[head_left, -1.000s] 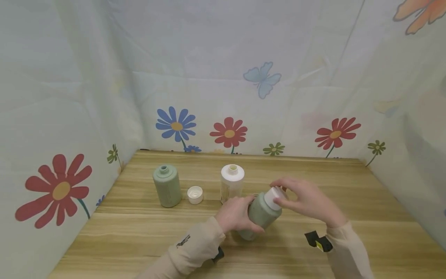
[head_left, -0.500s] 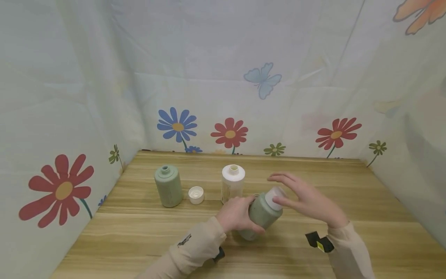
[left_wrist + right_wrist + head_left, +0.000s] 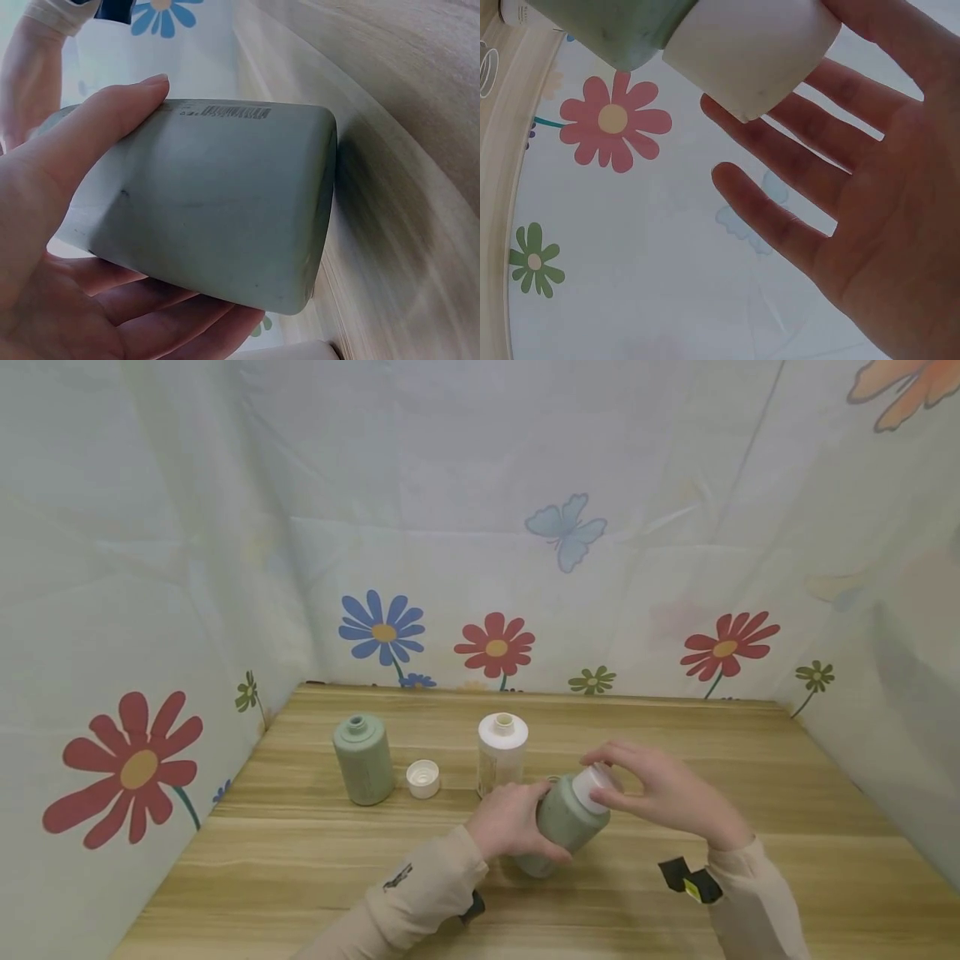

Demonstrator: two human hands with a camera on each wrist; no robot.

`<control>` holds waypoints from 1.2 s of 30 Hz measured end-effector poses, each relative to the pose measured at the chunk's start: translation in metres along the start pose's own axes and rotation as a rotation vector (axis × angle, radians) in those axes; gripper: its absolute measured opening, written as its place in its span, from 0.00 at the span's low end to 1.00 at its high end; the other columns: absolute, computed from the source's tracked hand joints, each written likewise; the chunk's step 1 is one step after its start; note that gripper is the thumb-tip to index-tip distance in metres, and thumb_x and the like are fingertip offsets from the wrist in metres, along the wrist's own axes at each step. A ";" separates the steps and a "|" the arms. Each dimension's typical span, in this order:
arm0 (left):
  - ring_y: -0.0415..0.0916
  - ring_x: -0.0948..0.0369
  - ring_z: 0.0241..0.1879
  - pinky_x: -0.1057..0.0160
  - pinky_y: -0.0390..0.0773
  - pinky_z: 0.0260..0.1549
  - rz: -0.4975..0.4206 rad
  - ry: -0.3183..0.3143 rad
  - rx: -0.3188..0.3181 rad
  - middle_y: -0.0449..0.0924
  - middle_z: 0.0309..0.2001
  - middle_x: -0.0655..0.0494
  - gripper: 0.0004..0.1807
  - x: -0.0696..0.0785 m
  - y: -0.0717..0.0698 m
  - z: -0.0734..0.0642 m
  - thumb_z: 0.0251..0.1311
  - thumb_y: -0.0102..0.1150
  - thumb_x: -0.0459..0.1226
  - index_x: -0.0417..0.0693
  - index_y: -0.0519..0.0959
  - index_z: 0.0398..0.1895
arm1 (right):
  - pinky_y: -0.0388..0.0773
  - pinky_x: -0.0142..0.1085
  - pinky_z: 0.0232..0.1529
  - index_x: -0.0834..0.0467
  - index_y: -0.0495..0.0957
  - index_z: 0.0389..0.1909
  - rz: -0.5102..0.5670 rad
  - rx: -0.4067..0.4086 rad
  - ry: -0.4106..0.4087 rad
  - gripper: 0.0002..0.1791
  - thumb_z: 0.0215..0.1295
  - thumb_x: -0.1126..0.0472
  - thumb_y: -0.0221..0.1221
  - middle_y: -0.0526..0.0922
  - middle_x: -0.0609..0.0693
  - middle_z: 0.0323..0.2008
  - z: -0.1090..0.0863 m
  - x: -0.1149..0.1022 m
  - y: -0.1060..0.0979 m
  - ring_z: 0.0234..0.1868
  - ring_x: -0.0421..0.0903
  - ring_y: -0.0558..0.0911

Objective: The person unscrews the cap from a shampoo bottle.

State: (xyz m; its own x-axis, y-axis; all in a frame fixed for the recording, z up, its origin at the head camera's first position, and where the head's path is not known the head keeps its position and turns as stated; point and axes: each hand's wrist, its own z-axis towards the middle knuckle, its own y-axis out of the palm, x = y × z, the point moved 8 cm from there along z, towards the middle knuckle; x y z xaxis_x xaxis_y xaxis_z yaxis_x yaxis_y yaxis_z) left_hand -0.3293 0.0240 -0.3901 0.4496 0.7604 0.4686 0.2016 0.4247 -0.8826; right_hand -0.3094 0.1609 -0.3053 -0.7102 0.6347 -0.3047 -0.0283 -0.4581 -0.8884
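A sage-green bottle (image 3: 572, 820) leans to the right over the table, its capped end raised. My left hand (image 3: 512, 823) grips it round the body; the left wrist view shows the thumb on one side and the fingers under the other. The bottle's base (image 3: 311, 214) is close to the tabletop. With thumb and fingers my right hand (image 3: 667, 791) holds the white cap (image 3: 592, 788) on the bottle's top. The right wrist view has the fingers behind that cap (image 3: 754, 56), the lowest finger apart from it.
An uncapped green bottle (image 3: 363, 762) stands at the left, beside a loose white cap (image 3: 423, 778). A white uncapped bottle (image 3: 502, 747) stands behind my left hand. Another loose cap (image 3: 487, 71) lies near it. Flower-printed cloth (image 3: 600, 593) walls the table's back and sides.
Half a second ago the right hand's fingers lifted and spread off the cap; now they are back round it. The left hand and bottle have stayed almost still.
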 end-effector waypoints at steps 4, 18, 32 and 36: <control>0.76 0.67 0.31 0.70 0.74 0.31 -0.002 0.001 0.004 0.82 0.37 0.61 0.39 0.000 -0.001 -0.001 0.33 0.78 0.55 0.53 0.75 0.52 | 0.80 0.41 0.50 0.49 0.78 0.51 0.040 -0.010 -0.066 0.20 0.57 0.60 0.67 0.81 0.39 0.49 0.000 -0.004 0.000 0.51 0.39 0.80; 0.78 0.67 0.34 0.70 0.75 0.32 -0.019 0.004 -0.009 0.83 0.40 0.60 0.41 0.000 0.000 -0.001 0.35 0.79 0.54 0.53 0.74 0.56 | 0.78 0.46 0.54 0.45 0.72 0.60 0.097 -0.027 0.000 0.25 0.62 0.49 0.64 0.79 0.41 0.56 -0.001 0.003 0.001 0.56 0.43 0.78; 0.78 0.67 0.33 0.70 0.75 0.32 -0.032 0.015 -0.001 0.83 0.38 0.61 0.39 -0.001 0.002 -0.001 0.33 0.79 0.54 0.54 0.75 0.52 | 0.80 0.37 0.46 0.48 0.76 0.55 0.000 -0.045 0.034 0.20 0.62 0.50 0.64 0.81 0.38 0.48 -0.003 0.005 0.002 0.46 0.35 0.79; 0.78 0.67 0.33 0.70 0.75 0.32 -0.032 0.020 0.000 0.83 0.39 0.60 0.40 0.000 0.002 0.000 0.33 0.79 0.54 0.53 0.75 0.53 | 0.80 0.42 0.50 0.50 0.76 0.55 0.011 -0.045 -0.025 0.23 0.58 0.60 0.66 0.80 0.38 0.52 -0.004 0.000 0.000 0.51 0.38 0.79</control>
State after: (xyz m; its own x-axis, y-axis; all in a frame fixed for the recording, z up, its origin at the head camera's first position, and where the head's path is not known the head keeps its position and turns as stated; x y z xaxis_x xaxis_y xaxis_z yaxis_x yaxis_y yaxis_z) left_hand -0.3287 0.0247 -0.3920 0.4602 0.7367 0.4956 0.2159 0.4485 -0.8673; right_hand -0.3063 0.1632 -0.3067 -0.7274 0.6138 -0.3067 0.0108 -0.4367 -0.8996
